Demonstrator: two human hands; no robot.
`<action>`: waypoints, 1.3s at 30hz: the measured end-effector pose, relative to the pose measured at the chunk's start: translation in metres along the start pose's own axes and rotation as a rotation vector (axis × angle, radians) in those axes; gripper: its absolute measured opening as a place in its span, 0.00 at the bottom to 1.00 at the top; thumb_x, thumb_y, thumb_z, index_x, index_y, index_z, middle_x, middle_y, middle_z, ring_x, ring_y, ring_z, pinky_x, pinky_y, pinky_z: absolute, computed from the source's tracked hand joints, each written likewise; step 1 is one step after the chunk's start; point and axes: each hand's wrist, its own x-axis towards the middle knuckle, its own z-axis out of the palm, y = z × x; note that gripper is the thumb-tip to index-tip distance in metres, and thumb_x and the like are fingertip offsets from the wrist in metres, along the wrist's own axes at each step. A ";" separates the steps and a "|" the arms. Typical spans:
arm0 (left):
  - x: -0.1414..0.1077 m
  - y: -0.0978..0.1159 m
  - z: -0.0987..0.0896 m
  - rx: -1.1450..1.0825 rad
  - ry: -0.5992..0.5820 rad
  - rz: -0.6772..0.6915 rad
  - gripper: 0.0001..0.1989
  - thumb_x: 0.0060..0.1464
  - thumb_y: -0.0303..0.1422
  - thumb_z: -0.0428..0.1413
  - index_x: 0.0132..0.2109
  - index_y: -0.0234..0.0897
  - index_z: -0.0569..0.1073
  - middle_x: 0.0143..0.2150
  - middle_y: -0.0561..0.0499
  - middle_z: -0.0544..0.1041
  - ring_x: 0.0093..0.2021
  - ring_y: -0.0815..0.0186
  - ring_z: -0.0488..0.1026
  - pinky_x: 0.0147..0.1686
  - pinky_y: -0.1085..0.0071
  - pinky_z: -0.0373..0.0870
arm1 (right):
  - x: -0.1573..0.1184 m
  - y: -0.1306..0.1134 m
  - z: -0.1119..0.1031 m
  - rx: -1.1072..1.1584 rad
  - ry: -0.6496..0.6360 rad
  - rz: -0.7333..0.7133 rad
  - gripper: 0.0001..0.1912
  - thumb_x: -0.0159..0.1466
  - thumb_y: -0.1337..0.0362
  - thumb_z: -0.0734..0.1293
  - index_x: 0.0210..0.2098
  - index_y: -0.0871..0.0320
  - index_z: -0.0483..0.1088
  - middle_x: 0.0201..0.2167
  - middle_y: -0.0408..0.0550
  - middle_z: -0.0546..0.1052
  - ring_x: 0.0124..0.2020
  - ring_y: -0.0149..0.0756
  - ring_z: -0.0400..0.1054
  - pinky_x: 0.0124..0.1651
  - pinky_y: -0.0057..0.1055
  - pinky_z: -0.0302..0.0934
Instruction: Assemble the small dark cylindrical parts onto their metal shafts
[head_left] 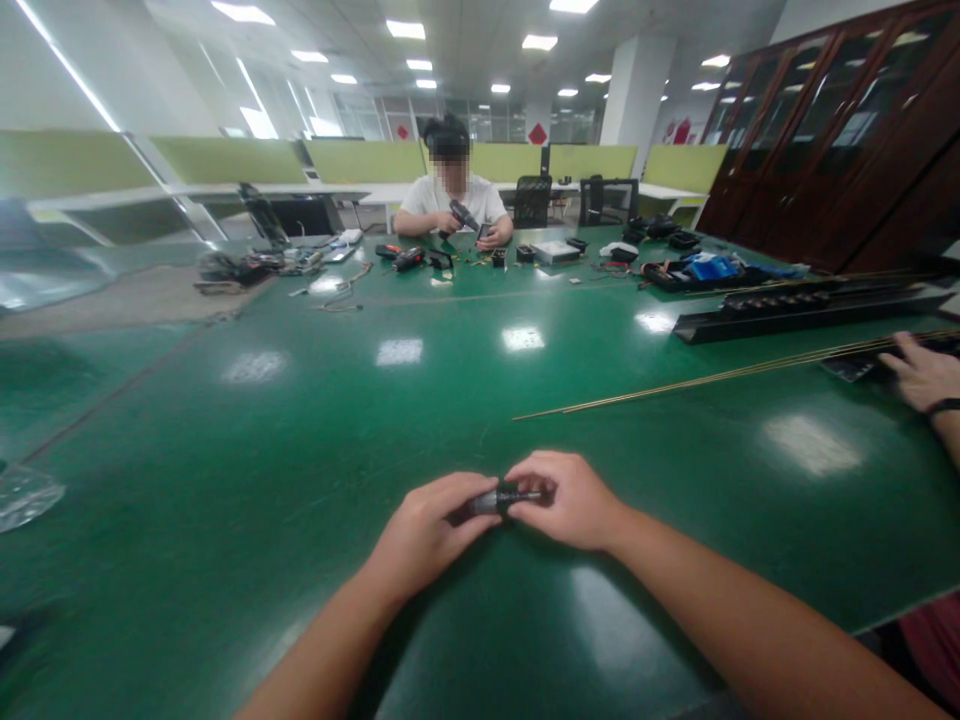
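Observation:
Just above the green tabletop, a grey-and-black cylinder (487,501) lies sideways between my two hands. My left hand (427,525) wraps its fingers and thumb round the grey end. At the black end, my right hand (566,498) is closed with thumb and fingertips, partly hiding a thin metal shaft that points right. Its exact kind is too small and blurred to make out. Both forearms come in from the bottom of the view.
Across the green table (300,430), a person (448,195) holds a power drill (465,215). Long thin brass-coloured rods (675,385) lie to the right, beside a co-worker's hand (926,375). Behind them is a black metal channel (795,318). Tools and small parts lie along the far side.

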 end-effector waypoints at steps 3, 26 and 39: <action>-0.001 0.001 0.000 0.008 -0.007 -0.021 0.14 0.57 0.37 0.61 0.50 0.43 0.75 0.46 0.51 0.79 0.44 0.65 0.77 0.47 0.72 0.74 | 0.000 -0.001 0.000 -0.031 -0.003 -0.022 0.08 0.57 0.65 0.72 0.37 0.56 0.78 0.31 0.45 0.78 0.31 0.33 0.70 0.36 0.28 0.62; -0.003 0.007 0.001 -0.005 0.079 -0.070 0.14 0.55 0.39 0.62 0.47 0.40 0.77 0.43 0.49 0.81 0.42 0.63 0.79 0.46 0.70 0.77 | 0.002 -0.006 0.005 0.056 -0.009 0.052 0.05 0.55 0.68 0.73 0.30 0.58 0.73 0.27 0.42 0.75 0.29 0.31 0.67 0.33 0.26 0.57; -0.002 0.007 -0.001 0.014 0.095 -0.069 0.14 0.55 0.39 0.62 0.48 0.41 0.77 0.43 0.49 0.81 0.42 0.63 0.79 0.45 0.69 0.77 | 0.002 -0.005 0.002 0.079 -0.022 0.076 0.05 0.56 0.67 0.73 0.30 0.58 0.73 0.26 0.42 0.74 0.28 0.31 0.66 0.32 0.26 0.57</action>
